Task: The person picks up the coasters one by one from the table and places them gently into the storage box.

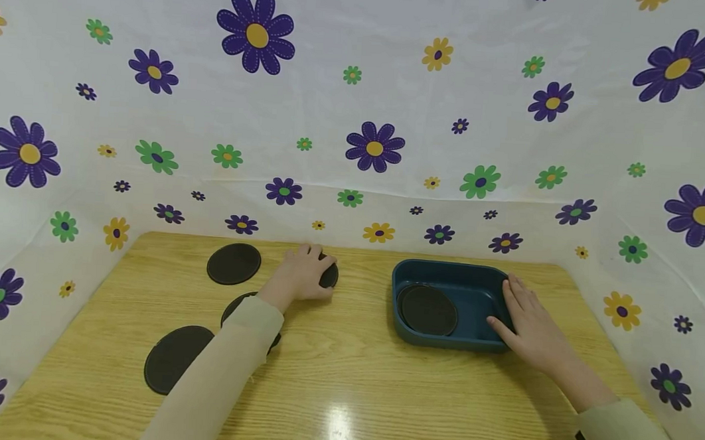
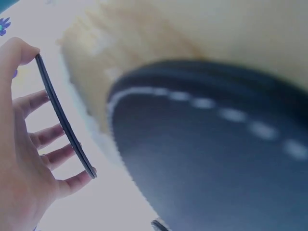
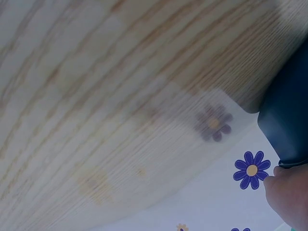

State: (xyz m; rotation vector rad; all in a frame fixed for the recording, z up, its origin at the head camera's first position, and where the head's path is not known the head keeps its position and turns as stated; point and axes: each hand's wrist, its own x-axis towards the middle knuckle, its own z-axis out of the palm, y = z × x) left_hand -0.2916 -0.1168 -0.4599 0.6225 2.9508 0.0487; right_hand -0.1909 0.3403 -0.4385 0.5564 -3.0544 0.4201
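"Where's the black disc (image 1: 329, 275) the person is handling?"

"At the left hand (image 1: 306, 273), towards the back of the wooden table (image 1: 350, 373). Most of it is hidden under the fingers; its right side peeks out."

"Is that hand actually holding it?"

"Yes. The left wrist view shows the disc edge-on, with the thumb at one edge, the fingers set along it towards the opposite edge, and a gap between disc and palm. Whether it's lifted off the wood, I can't tell."

"And the right hand (image 1: 535, 329)?"

"Well apart from that disc, over at the blue bin (image 1: 450, 342). It rests on the bin's right end, fingers straight, thumb spread away and reaching over the opening."

"So the bin sits between the held disc and the right hand?"

"It does. Inside, a dark round piece (image 1: 430, 310) lies at the left end, with another rim showing just behind it."

"Anything else nearby?"

"A flat black round (image 1: 233, 263) lies left of the left hand. Two more spots are partly covered by the left sleeve (image 1: 215, 372): a big circle (image 1: 172, 357) near the front, and dark edges (image 1: 237, 306) beneath the forearm."

"And behind it all?"

"A white cloth (image 1: 311, 98) printed with flowers."
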